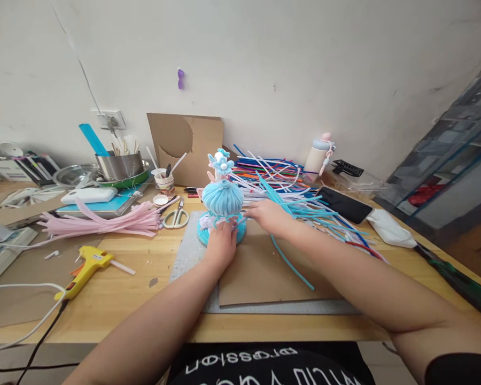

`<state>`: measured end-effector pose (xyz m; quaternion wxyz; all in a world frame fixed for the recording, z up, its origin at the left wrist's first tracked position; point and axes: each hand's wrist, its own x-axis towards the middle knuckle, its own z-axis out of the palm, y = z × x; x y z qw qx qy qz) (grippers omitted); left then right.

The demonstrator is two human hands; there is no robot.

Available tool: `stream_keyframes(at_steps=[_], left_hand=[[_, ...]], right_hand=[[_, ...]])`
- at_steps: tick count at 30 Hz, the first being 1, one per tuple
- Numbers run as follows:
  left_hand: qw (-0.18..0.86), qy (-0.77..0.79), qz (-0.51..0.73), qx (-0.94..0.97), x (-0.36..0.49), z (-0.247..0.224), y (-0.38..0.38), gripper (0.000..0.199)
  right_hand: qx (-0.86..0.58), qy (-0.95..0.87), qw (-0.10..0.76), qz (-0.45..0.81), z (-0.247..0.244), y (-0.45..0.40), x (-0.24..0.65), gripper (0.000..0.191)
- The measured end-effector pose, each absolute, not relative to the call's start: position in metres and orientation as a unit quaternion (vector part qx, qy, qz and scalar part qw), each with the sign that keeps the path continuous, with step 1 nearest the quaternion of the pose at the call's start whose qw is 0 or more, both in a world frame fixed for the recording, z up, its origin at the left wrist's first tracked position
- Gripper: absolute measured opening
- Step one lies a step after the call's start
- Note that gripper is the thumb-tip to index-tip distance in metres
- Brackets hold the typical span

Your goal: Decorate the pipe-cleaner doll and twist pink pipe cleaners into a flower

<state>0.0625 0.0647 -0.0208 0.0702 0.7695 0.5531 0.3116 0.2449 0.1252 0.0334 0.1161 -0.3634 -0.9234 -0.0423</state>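
Observation:
A light blue pipe-cleaner figure (223,199) stands upright on a round blue base, with a pleated, puffed body and a flower on top. My left hand (221,243) is closed at its lower part, the fingertips partly hidden against it. Just to the right, my right hand (270,216) pinches beside the figure at the same height. From under that hand a light blue pipe cleaner (292,262) trails across the cardboard sheet (260,283); the part within the fingers is mostly hidden.
Loose coloured pipe cleaners (272,171) lie behind the right hand. At left are a pink pipe-cleaner bundle (104,220), scissors (177,216) and a yellow glue gun (86,267) with a cord. A phone (344,204) and a bottle (318,155) are at right.

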Motion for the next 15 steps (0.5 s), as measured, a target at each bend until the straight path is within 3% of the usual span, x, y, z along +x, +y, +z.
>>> stream_keyframes(at_steps=[4,7,11,15], left_hand=[[0.124,0.517,0.325,0.782,0.064,-0.016,0.056,0.022],[0.237,0.524,0.341,0.744,0.066,-0.013,0.044,0.016],[0.396,0.534,0.374,0.647,0.067,-0.015,0.034,0.018],[0.462,0.512,0.41,0.597,0.067,-0.015,0.032,0.027]], right_hand=[[-0.307,-0.945,0.113,-0.031,0.04,0.114,0.26,0.033],[-0.295,-0.951,0.087,0.016,0.047,0.114,0.273,0.035],[-0.337,-0.932,0.087,0.103,0.06,0.112,0.285,0.031],[-0.355,-0.921,0.04,0.153,0.07,0.102,0.288,0.029]])
